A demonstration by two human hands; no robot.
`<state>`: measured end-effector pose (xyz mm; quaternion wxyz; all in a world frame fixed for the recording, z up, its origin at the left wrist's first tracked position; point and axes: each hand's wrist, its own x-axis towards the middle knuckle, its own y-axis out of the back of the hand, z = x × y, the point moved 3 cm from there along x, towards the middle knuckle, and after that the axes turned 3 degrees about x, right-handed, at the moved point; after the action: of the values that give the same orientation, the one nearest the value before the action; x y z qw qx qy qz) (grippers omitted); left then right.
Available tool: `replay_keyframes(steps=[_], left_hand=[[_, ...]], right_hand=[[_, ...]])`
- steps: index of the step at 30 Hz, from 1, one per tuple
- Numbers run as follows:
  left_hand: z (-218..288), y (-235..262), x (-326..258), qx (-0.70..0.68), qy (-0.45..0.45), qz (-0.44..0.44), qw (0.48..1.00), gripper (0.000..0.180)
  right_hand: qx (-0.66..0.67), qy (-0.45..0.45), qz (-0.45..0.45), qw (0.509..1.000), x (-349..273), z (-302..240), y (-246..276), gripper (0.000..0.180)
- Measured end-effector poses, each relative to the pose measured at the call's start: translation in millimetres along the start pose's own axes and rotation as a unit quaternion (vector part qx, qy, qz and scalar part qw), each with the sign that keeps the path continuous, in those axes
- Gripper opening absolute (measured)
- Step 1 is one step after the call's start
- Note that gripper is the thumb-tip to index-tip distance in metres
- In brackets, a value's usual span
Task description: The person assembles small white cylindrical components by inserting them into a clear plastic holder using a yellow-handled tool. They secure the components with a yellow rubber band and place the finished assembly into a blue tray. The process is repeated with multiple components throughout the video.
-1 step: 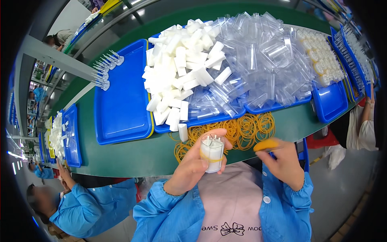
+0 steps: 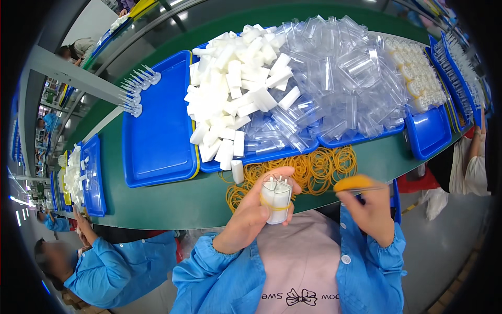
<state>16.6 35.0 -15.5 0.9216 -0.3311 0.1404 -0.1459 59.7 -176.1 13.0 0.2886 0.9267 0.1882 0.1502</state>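
Note:
My left hand [image 2: 250, 212] is closed around a small bundle of white blocks in clear plastic sleeves [image 2: 277, 198], held upright above the table's near edge. A yellow rubber band circles the bundle. To its right, apart from it, my right hand [image 2: 372, 209] is raised with index finger and thumb close together. An orange covering [image 2: 357, 183] shows on or at that index finger. A thin line crosses between finger and thumb, too blurred to name. Just beyond both hands lies a pile of yellow rubber bands [image 2: 319, 167] on the green table [image 2: 157, 204].
White blocks [image 2: 230, 78] and clear plastic sleeves [image 2: 355, 78] are heaped across blue trays. At the left, a blue tray [image 2: 159, 131] bears several clear stemmed pieces [image 2: 141, 86]. Banded clear parts [image 2: 418, 73] lie at the right. A co-worker in blue [image 2: 110, 267] sits to my left.
My right hand has shifted slightly, its orange-covered finger tilting, and a thin line now shows by it. My left hand holds the bundle in nearly the same place.

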Motion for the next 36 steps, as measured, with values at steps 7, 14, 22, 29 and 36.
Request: replay_keyframes(steps=[7, 14, 22, 29, 36], left_hand=[[-6.6, -12.5, -1.1, 0.207, -0.001, 0.055, 0.977, 0.066], [1.7, -16.8, -3.0, 0.415, -0.062, 0.025, 0.907, 0.060], [3.2, -14.6, 2.8, 0.499, -0.100, 0.011, 0.861, 0.057], [4.5, -14.6, 5.0, 0.506, -0.116, 0.021, 0.854, 0.057], [-0.2, -9.3, 7.4, 0.419, -0.070, -0.008, 0.905, 0.058]], right_hand=[[0.439, -0.055, 0.083, 0.893, 9.2, -13.5, -3.5, 0.015], [0.455, -0.068, 0.044, 0.887, 13.0, -11.7, -20.0, 0.020], [0.428, -0.062, 0.036, 0.901, 15.6, -11.9, -20.7, 0.019], [0.434, -0.066, 0.048, 0.897, 15.1, -8.7, -20.2, 0.018], [0.435, -0.069, 0.048, 0.896, 13.0, -5.4, -17.4, 0.016]])
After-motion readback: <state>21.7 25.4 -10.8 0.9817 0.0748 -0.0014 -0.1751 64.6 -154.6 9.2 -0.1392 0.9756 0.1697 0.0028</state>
